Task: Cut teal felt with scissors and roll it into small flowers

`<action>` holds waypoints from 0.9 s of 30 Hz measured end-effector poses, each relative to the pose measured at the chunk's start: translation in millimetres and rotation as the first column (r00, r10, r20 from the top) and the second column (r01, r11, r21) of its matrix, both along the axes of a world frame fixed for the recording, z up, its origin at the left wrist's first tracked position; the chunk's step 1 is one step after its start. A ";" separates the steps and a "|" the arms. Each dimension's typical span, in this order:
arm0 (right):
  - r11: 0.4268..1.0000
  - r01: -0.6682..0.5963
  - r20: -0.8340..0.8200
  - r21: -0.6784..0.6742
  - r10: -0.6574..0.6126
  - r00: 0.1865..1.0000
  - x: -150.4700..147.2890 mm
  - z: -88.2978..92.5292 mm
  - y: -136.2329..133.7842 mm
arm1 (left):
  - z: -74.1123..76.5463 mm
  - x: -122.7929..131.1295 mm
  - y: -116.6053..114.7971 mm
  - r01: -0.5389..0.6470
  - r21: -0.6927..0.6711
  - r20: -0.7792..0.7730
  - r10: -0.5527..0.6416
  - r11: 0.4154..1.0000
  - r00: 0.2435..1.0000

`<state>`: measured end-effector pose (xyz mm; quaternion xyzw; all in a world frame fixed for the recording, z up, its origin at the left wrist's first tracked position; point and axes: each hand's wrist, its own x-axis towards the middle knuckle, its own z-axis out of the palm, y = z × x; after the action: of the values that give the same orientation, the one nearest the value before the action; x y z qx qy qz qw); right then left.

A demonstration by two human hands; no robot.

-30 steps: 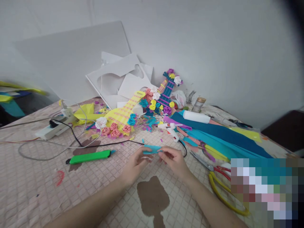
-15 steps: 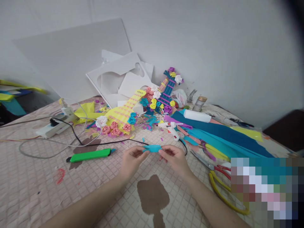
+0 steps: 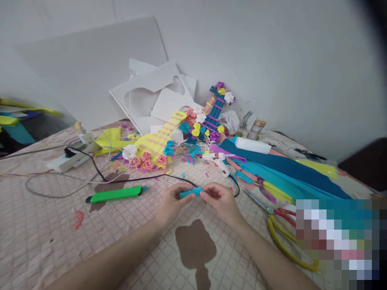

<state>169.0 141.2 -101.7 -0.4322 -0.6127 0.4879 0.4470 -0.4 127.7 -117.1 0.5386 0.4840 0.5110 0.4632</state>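
Note:
My left hand [image 3: 171,203] and my right hand [image 3: 220,201] meet in the middle of the table. Together they pinch a small teal foam strip [image 3: 191,192], one hand at each end, fingers closed on it. The strip looks partly rolled or folded between my fingertips. A white glue gun [image 3: 219,163] lies just beyond my right hand, its black cord running past my fingers. A green utility knife [image 3: 116,194] lies to the left of my left hand.
Yellow foam guitar [image 3: 157,143] and blue foam guitar [image 3: 213,114] with foam roses stand behind, white cut boards [image 3: 145,100] against the wall. Teal and yellow foam sheets [image 3: 284,169] spread right, with scissors [image 3: 278,219]. A power strip [image 3: 71,159] and cables lie left.
The teal strip has become narrower and more bunched between my fingers; both hands have shifted slightly toward me and closer together.

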 end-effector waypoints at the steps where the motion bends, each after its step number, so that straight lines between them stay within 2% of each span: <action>1: 1.000 -0.009 -0.025 -0.022 0.009 1.000 -0.4 0.3 -0.3 | -1.8 -0.2 0.6 -0.003 0.000 0.011 0.003 1.000 1.000; 4: 0.996 -0.036 -0.073 -0.080 0.030 0.997 -1.1 0.1 -0.7 | -3.6 0.4 0.2 0.001 0.013 0.032 -0.002 1.000 0.999; 7: 0.997 -0.028 -0.055 -0.073 0.025 0.998 -1.3 -1.4 -0.4 | 0.0 1.6 -2.3 0.013 0.020 0.042 -0.013 1.000 0.999; 12: 0.998 -0.013 -0.046 -0.062 0.010 0.999 -1.4 -2.7 0.2 | 9.9 2.9 -5.1 0.015 -0.049 -0.039 -0.016 0.999 0.999; 15: 0.998 -0.007 -0.055 -0.062 0.004 0.998 -1.4 -2.8 0.2 | 11.9 3.2 -4.5 0.050 -0.122 0.006 -0.049 0.991 0.999; 20: 0.999 -0.019 -0.049 -0.043 0.017 0.999 -2.9 -2.5 -0.9 | 9.6 4.3 -3.6 0.065 -0.147 0.069 -0.055 0.987 0.996; 27: 0.995 0.087 -0.035 -0.043 -0.088 0.995 -3.3 -2.7 -0.7 | 10.8 5.8 -6.8 0.093 -0.159 0.092 -0.079 0.983 0.993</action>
<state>165.6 140.6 -104.4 -0.4585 -0.5746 0.4883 0.4703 5.4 120.9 -106.3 0.4970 0.4803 0.4716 0.5477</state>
